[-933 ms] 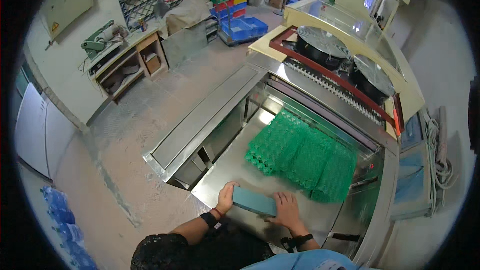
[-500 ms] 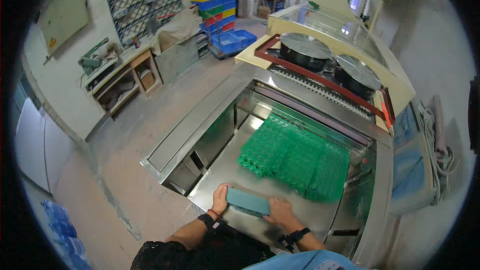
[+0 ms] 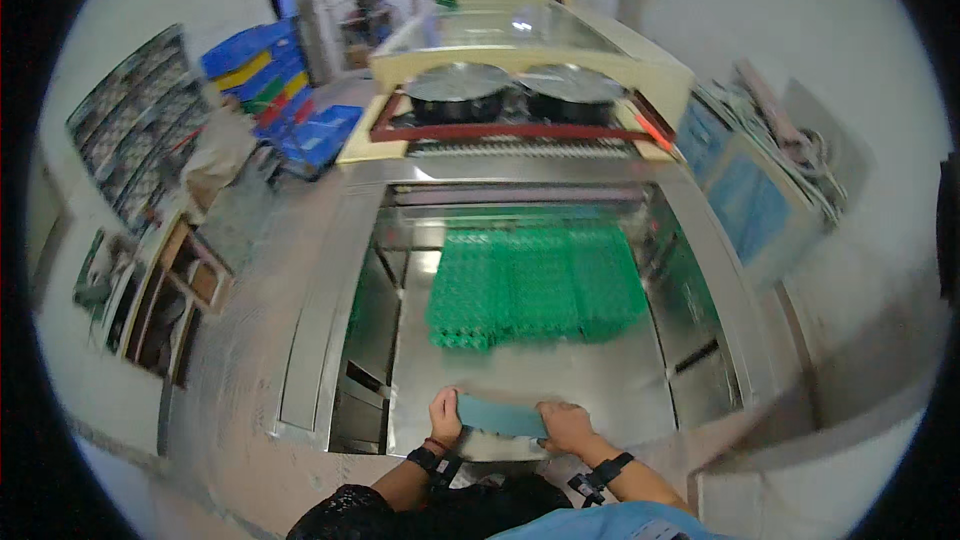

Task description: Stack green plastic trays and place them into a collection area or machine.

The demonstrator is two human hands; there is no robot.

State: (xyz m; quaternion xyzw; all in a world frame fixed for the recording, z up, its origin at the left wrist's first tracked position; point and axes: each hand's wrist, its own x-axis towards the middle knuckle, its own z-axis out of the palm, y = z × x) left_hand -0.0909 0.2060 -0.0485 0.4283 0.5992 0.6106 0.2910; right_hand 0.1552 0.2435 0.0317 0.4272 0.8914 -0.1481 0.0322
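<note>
Our left hand (image 3: pixel 445 415) and right hand (image 3: pixel 567 427) have fingers curled closed around opposite ends of a teal rectangular block (image 3: pixel 502 417), by the near edge of a steel tray (image 3: pixel 530 368); uneven grip might let it slip.

Black wristbands (image 3: pixel 603 474), red bracelet (image 3: pixel 435 443), black sleeve (image 3: pixel 345 513)

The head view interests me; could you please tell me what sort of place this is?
Probably a factory or workshop: a large cream machine with round fans stands ahead, with stacked coloured crates and a cluttered workbench to its left.
</note>
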